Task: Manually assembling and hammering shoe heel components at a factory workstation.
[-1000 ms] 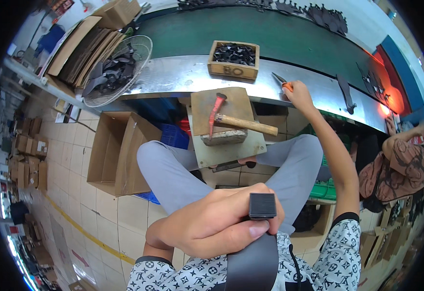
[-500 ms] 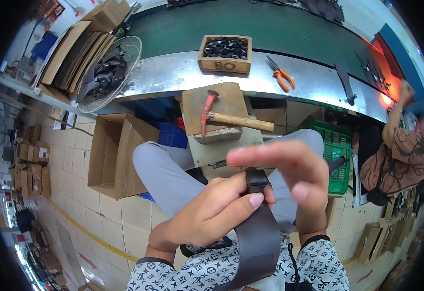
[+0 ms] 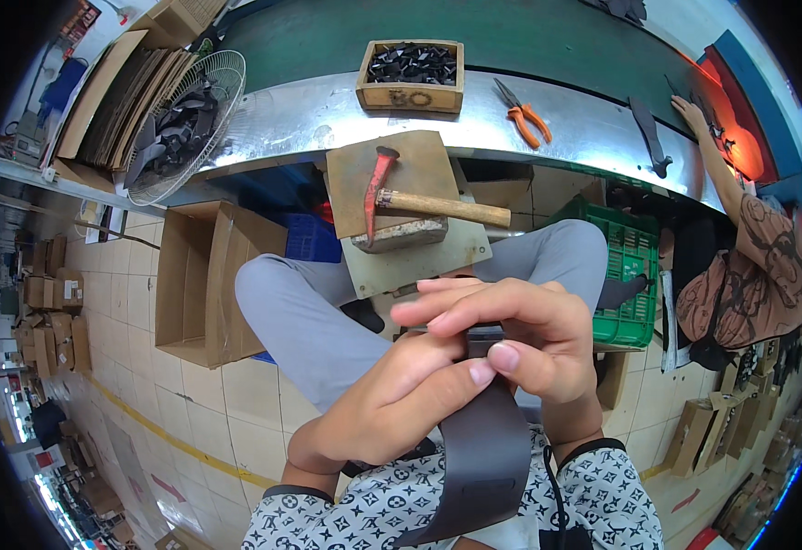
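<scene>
At 6 o'clock, left hand point(image 3: 401, 394) is grasping the strap point(image 3: 485, 458); at 4, right hand point(image 3: 536, 332) is curling over its end, grip unclear. Seeming adjustment is calling for steady holding next.

- The right hand point(image 3: 547, 335), earlier on the orange-handled pliers point(image 3: 516, 108), has come back to four o'clock, its thumb now at the dark strip's point(image 3: 488, 440) upper end, beside the left hand's point(image 3: 401, 399) thumb.
- The pliers lie released on the tabletop point(image 3: 474, 119), at one o'clock.
- A co-worker's hand point(image 3: 691, 113) now reaches out at two o'clock.
</scene>
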Demonstrator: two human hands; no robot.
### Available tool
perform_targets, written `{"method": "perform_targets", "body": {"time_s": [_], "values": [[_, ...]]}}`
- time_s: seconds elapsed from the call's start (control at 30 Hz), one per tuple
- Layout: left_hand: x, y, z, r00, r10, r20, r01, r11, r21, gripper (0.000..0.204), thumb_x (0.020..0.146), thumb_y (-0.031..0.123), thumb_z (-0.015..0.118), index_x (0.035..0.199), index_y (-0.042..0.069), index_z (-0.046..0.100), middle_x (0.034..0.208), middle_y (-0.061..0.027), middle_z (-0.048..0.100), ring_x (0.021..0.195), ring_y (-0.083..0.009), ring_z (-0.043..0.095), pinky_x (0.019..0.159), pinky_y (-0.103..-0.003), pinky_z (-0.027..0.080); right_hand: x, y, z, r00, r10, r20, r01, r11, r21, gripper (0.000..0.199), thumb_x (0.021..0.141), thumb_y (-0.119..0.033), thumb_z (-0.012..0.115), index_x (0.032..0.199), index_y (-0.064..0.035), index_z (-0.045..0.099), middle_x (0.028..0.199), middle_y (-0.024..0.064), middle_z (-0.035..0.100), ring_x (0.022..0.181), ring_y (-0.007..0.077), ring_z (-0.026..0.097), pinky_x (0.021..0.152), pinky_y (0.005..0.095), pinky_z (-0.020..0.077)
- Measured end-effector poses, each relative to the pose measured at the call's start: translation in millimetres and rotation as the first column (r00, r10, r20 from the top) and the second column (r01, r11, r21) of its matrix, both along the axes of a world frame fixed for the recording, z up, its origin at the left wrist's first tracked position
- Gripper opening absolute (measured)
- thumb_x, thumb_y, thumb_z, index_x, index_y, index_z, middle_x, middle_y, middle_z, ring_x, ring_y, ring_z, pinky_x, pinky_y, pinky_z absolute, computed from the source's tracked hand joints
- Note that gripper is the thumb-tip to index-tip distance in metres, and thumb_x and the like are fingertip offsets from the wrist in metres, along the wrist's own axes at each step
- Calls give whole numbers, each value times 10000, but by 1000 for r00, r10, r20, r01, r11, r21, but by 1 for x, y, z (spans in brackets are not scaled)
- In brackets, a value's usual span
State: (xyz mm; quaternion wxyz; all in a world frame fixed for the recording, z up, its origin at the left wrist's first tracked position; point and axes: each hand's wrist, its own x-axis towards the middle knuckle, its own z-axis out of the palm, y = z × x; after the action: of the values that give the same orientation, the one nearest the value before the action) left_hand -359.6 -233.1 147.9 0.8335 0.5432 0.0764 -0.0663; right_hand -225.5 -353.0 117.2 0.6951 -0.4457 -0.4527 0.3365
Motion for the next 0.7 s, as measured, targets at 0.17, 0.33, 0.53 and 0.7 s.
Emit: {"method": "perform_targets", "body": {"time_s": [0.17, 0.33, 0.53, 0.7], "values": [[1, 0, -10, 998, 20, 56, -27, 992, 124, 336, 1027, 200, 438, 1149, -84, 569, 1116, -131, 612, 1058, -190, 564, 920, -305, 434, -9, 4, -3, 983, -71, -169, 65, 997, -43, 347, 812, -202, 581, 990, 78, 683, 965, 300, 700, 986, 380, 697, 1019, 511, 457], [1, 13, -16, 994, -67, -88, 42, 963, -265, 317, 1018, 209, 436, 1101, -50, 599, 1088, -105, 611, 1026, -151, 564, 896, -283, 434, 3, 1, -11, 940, 107, -324, -158, 978, -136, 365, 900, -243, 618, 1080, 73, 636, 1135, 338, 632, 996, 362, 691, 976, 462, 502], [2, 6, -25, 985, -149, 86, 171, 901, -399, 295, 1018, 187, 429, 1066, -47, 601, 1092, -96, 598, 1070, -161, 549, 957, -288, 418, 6, 11, -41, 766, 361, -533, -351, 928, 125, 510, 929, -439, 647, 1083, 45, 603, 1254, 344, 567, 854, 207, 701, 631, 253, 577], [5, 4, -28, 980, -139, 140, 185, 897, -401, 282, 1022, 179, 442, 1062, -49, 603, 1097, -94, 598, 1087, -162, 545, 972, -294, 415, -4, 15, -47, 788, 339, -514, -278, 941, 194, 537, 927, -490, 626, 1034, 35, 600, 1244, 351, 567, 890, 248, 701, 627, 265, 590]]}}
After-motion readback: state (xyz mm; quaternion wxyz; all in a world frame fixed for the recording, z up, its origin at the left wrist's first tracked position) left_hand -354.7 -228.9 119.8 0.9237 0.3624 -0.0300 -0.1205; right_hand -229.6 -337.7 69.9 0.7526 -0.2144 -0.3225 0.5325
